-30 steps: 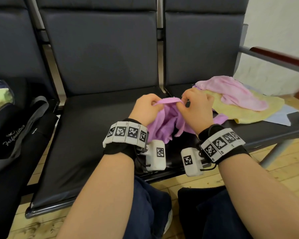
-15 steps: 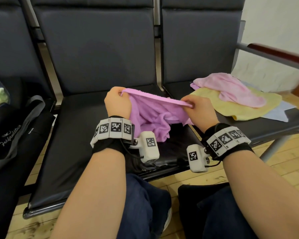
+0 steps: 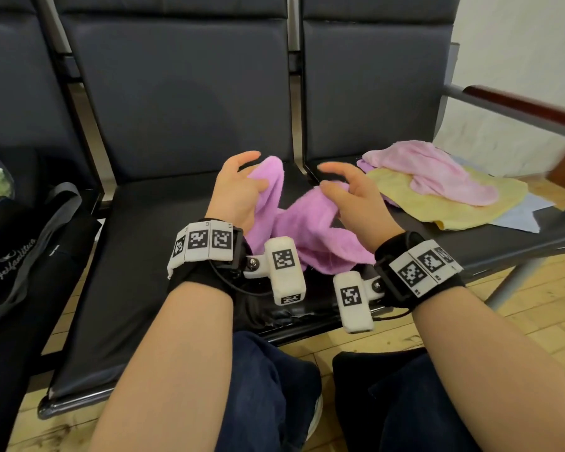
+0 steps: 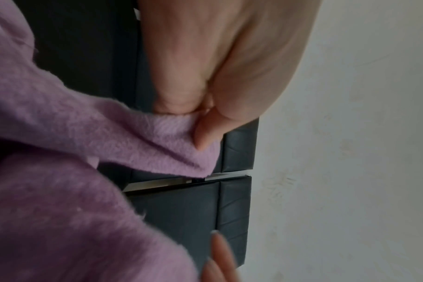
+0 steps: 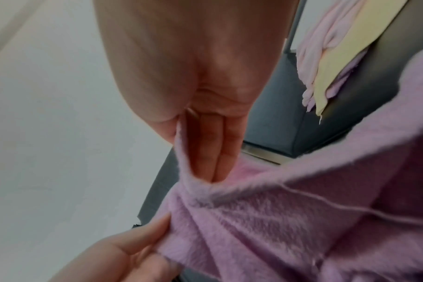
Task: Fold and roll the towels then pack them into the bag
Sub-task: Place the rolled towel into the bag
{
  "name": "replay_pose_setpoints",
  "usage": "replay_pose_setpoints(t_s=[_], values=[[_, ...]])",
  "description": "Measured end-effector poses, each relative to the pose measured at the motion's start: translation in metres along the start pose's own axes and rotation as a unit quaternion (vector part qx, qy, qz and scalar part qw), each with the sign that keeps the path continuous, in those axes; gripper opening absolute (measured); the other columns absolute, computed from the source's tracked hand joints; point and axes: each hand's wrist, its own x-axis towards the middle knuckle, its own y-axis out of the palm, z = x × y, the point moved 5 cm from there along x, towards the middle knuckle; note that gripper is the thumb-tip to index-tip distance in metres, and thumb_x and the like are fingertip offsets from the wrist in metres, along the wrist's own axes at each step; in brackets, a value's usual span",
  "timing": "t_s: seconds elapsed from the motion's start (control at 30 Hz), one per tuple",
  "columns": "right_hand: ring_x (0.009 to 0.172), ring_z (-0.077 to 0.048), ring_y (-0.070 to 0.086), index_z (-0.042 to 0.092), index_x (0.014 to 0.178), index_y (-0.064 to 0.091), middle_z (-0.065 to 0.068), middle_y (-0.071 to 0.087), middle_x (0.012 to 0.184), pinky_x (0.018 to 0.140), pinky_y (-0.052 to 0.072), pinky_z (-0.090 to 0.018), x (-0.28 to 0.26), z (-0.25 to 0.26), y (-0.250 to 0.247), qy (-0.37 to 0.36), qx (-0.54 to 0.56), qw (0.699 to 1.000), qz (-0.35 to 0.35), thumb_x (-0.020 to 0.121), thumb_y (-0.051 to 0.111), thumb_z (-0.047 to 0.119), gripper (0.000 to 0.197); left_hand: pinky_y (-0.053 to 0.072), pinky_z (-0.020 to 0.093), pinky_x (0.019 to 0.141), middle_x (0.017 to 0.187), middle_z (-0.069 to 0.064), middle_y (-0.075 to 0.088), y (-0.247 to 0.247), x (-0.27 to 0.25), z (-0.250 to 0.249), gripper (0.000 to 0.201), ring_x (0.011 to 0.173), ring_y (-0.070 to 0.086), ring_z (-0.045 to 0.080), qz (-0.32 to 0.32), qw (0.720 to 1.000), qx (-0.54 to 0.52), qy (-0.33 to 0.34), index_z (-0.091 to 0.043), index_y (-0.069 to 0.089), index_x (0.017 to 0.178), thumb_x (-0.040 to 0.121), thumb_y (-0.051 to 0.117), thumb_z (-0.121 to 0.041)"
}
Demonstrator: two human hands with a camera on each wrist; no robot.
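A purple towel (image 3: 307, 230) hangs crumpled between my two hands over the middle black seat (image 3: 137, 256). My left hand (image 3: 242, 187) pinches one end of it between thumb and fingers, the other fingers spread; the left wrist view shows the thumb (image 4: 181, 95) pressing the purple towel (image 4: 123, 137). My right hand (image 3: 343, 190) pinches the other end, and the right wrist view shows the purple towel (image 5: 290, 209) caught beside its straight fingers (image 5: 213, 152). The black bag (image 3: 23, 252) stands on the seat at far left.
A pink towel (image 3: 437, 171) lies on a yellow towel (image 3: 463, 207) and a light blue one (image 3: 516, 218) on the right seat. A metal armrest with a wooden top (image 3: 519, 106) borders that seat. Seat backs rise behind, and my knees are below the seat's front edge.
The hands had pulled the towel's top edge taut and wide apart. Now they have come closer together and the towel sags in folds between them.
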Motion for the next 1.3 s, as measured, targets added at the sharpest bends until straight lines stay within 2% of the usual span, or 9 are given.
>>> replay_pose_setpoints(t_s=[0.13,0.2,0.3,0.53,0.67,0.83,0.93,1.1,1.3], values=[[0.090,-0.024,0.062,0.017,0.097,0.067,-0.003,0.066,0.093,0.086,0.054,-0.041,-0.002,0.007,0.009,0.031,0.075,0.996,0.036,0.087,0.053,0.007,0.021,0.048,0.032,0.096,0.110,0.001,0.059,0.004,-0.003,-0.001,0.037,0.109,0.057,0.017,0.005,0.999,0.023,0.021,-0.007,0.049,0.123,0.089,0.060,-0.002],[0.102,-0.030,0.063,0.012,0.101,0.065,-0.015,0.065,0.107,0.092,0.054,-0.043,-0.004,0.007,0.014,0.067,0.109,0.989,0.069,0.082,0.053,0.004,0.023,0.051,0.034,0.089,0.102,0.006,0.061,0.005,-0.004,-0.003,0.011,0.099,0.060,0.019,0.017,0.997,0.064,0.034,-0.006,0.058,0.099,0.090,0.061,-0.010],[0.107,-0.026,0.063,0.012,0.107,0.059,-0.014,0.062,0.114,0.095,0.053,-0.040,-0.004,0.004,0.022,0.087,0.124,0.983,0.104,0.093,0.047,0.000,0.022,0.047,0.032,0.078,0.091,0.010,0.056,0.004,-0.005,-0.004,0.022,0.083,0.054,0.019,0.028,0.993,0.094,0.061,-0.014,0.050,0.072,0.091,0.060,-0.012],[0.075,-0.015,0.066,0.012,0.109,0.066,-0.005,0.069,0.085,0.073,0.055,-0.023,-0.004,0.002,0.017,-0.037,-0.109,0.987,0.110,0.101,0.045,0.019,0.023,0.050,0.015,0.070,0.084,-0.006,0.065,-0.001,-0.005,-0.004,0.009,0.076,0.060,0.002,-0.035,0.993,0.058,0.099,-0.011,0.067,0.092,0.086,0.069,-0.018],[0.079,-0.007,0.050,0.016,0.098,0.073,0.000,0.054,0.090,0.075,0.040,-0.016,0.002,0.006,0.008,-0.099,-0.201,0.974,0.026,0.094,0.059,0.027,0.019,0.050,0.010,0.070,0.083,-0.007,0.067,0.006,-0.007,-0.007,0.013,0.072,0.061,-0.005,-0.024,0.991,0.066,0.118,-0.011,0.070,0.094,0.084,0.071,-0.019],[0.082,-0.016,0.065,0.014,0.097,0.067,-0.001,0.069,0.084,0.078,0.052,-0.022,0.001,0.009,0.010,-0.062,-0.072,0.995,0.033,0.091,0.064,0.015,0.007,0.045,0.014,0.055,0.057,-0.011,0.062,0.015,-0.012,-0.006,0.010,0.052,0.054,-0.004,0.024,0.988,0.095,0.118,-0.010,0.071,0.091,0.091,0.064,-0.017],[0.078,-0.016,0.067,0.011,0.095,0.063,-0.004,0.069,0.082,0.075,0.053,-0.020,0.001,0.009,0.008,-0.055,-0.061,0.997,0.010,0.088,0.067,0.013,0.008,0.053,0.035,0.077,0.083,0.006,0.069,0.018,-0.011,-0.006,0.016,0.070,0.057,0.010,0.066,0.985,0.109,0.114,-0.018,0.069,0.093,0.096,0.054,-0.016],[0.080,-0.004,0.063,0.013,0.097,0.063,0.004,0.066,0.088,0.077,0.052,-0.018,0.003,0.010,0.005,-0.073,-0.062,0.995,0.013,0.091,0.060,0.007,0.009,0.048,0.016,0.061,0.082,-0.002,0.068,0.020,-0.015,-0.005,0.014,0.065,0.058,0.002,0.099,0.984,0.109,0.099,-0.020,0.070,0.095,0.093,0.059,-0.012],[0.077,-0.008,0.063,0.008,0.096,0.065,0.001,0.066,0.085,0.073,0.053,-0.020,0.001,0.009,0.006,-0.070,-0.067,0.995,0.023,0.090,0.065,0.014,0.009,0.058,0.026,0.076,0.095,0.008,0.073,0.029,-0.021,-0.005,0.015,0.085,0.071,0.015,0.170,0.980,0.063,0.082,-0.011,0.071,0.102,0.090,0.063,-0.009]])
